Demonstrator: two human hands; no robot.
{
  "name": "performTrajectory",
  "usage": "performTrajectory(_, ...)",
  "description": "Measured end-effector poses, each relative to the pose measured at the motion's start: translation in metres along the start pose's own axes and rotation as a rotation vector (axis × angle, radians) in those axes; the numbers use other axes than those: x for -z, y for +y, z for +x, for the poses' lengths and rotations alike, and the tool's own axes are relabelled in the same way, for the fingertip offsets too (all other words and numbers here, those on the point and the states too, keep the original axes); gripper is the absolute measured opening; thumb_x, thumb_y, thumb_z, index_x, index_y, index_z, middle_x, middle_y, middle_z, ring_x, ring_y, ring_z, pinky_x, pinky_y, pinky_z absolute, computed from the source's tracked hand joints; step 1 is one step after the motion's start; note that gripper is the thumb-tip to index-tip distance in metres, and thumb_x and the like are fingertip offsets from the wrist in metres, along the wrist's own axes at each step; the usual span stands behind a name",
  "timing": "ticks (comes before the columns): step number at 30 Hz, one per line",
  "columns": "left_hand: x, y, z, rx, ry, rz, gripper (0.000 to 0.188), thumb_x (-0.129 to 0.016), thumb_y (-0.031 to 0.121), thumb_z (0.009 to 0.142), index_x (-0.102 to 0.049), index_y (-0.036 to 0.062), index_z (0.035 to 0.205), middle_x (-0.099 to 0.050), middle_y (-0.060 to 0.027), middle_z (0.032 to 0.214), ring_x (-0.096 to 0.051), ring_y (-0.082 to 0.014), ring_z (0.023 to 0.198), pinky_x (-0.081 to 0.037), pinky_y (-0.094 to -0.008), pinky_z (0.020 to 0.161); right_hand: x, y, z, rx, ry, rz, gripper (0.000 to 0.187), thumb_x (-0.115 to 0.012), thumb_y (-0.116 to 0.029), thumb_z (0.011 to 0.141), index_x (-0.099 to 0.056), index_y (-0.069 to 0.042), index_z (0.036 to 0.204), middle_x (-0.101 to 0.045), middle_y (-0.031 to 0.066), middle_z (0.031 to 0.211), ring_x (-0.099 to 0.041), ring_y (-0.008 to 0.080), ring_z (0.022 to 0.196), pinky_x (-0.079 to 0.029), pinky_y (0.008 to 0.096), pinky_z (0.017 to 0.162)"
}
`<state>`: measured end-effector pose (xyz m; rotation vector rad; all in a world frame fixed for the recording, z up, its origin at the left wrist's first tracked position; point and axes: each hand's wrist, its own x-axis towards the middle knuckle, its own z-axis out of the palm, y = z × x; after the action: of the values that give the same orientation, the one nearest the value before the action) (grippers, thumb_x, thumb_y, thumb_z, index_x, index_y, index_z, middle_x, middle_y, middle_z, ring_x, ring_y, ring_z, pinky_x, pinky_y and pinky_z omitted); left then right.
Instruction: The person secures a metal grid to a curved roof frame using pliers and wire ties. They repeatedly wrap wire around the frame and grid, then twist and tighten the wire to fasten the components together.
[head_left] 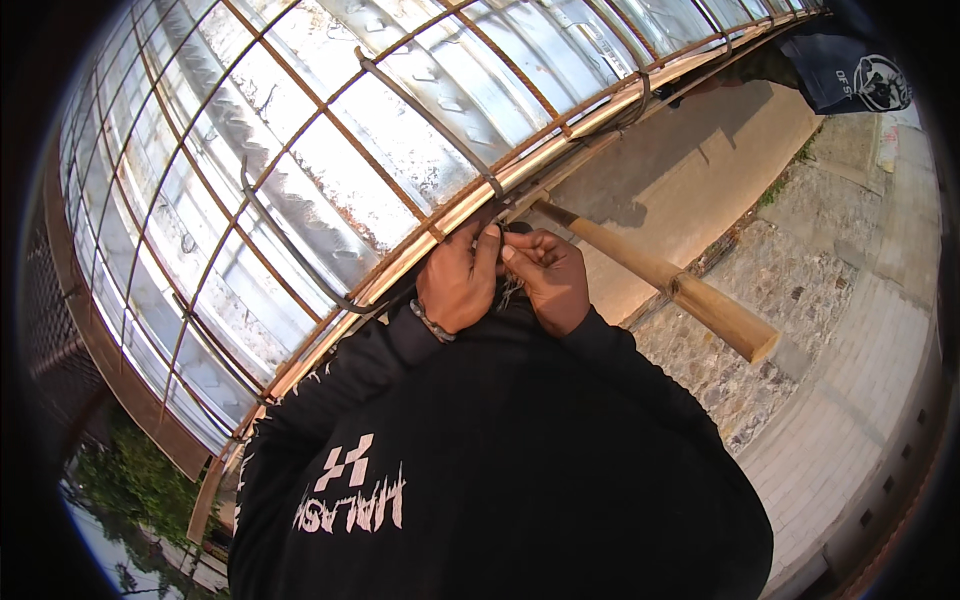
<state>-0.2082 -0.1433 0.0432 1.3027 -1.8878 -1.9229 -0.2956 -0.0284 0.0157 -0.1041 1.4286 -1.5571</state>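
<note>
The left hand (462,275) and right hand (548,275) meet with fingers bent inward; what they grasp, I cannot tell. Just beside them runs the wooden edge (405,265) of metal sheeting (380,120) crossed by rusty bars (375,163).

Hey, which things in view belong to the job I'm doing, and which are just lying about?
Likely part of the job:
- left hand and right hand, meeting at the edge; what they pinch is too small to tell
- rusty bar grid
- shiny metal sheets beneath it
- wooden edge strip

Probably just nearby:
- bamboo pole, untouched
- dark blue cloth
- greenery
</note>
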Motion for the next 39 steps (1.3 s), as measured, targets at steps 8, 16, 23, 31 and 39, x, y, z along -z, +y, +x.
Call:
performTrajectory(8,0.004,0.0,0.003,-0.06,-0.001,0.435,0.031,-0.055,0.024,0.098,-0.064,0.0002,0.116,-0.065,-0.0252,0.077,-0.067,-0.04,0.075,-0.052,-0.0428,0.069,0.003,0.014,0.039,-0.178,0.037,0.105,0.015,-0.059,0.01,0.084,-0.059,0.002,0.096,-0.065,0.0029,0.084,-0.06,0.0077,0.075,-0.046,0.0192,0.067)
performTrajectory(16,0.003,-0.026,0.017,-0.571,0.097,0.457,0.027,-0.062,0.009,0.091,-0.062,-0.0002,0.117,-0.067,-0.0265,0.088,-0.065,-0.0431,0.084,-0.054,-0.045,0.069,0.015,0.003,0.033,0.125,-0.054,-0.137,0.01,-0.065,0.0,0.088,-0.065,0.0,0.097,-0.067,0.0015,0.085,-0.059,0.0051,0.079,-0.047,0.0211,0.069)
performTrajectory(23,0.002,-0.023,0.016,-0.57,0.094,0.483,0.026,-0.062,0.006,0.09,-0.061,0.0002,0.115,-0.067,-0.0266,0.09,-0.065,-0.0432,0.085,-0.054,-0.0464,0.07,0.004,-0.025,0.029,0.077,-0.032,-0.417,0.013,-0.066,-0.01,0.092,-0.066,0.003,0.094,-0.067,0.003,0.083,-0.06,0.0062,0.077,-0.047,0.0217,0.067)
performTrajectory(31,0.004,-0.023,0.016,-0.557,0.066,0.525,0.023,-0.059,0.003,0.09,-0.061,-0.0011,0.113,-0.066,-0.0277,0.088,-0.064,-0.0448,0.084,-0.052,-0.0479,0.069,0.012,-0.034,0.028,0.229,-0.149,-0.57,0.014,-0.071,-0.01,0.088,-0.068,0.001,0.096,-0.067,0.0065,0.085,-0.064,0.0136,0.079,-0.05,0.0285,0.069)
performTrajectory(39,0.006,-0.021,0.017,-0.593,0.057,0.497,0.027,-0.057,0.001,0.088,-0.06,-0.0015,0.115,-0.066,-0.0277,0.089,-0.064,-0.0458,0.085,-0.051,-0.0493,0.069,0.021,-0.024,0.052,0.966,0.0,-0.941,0.013,-0.077,-0.008,0.076,-0.07,-0.004,0.087,-0.064,0.0088,0.084,-0.062,0.0282,0.08,-0.05,0.0347,0.069)
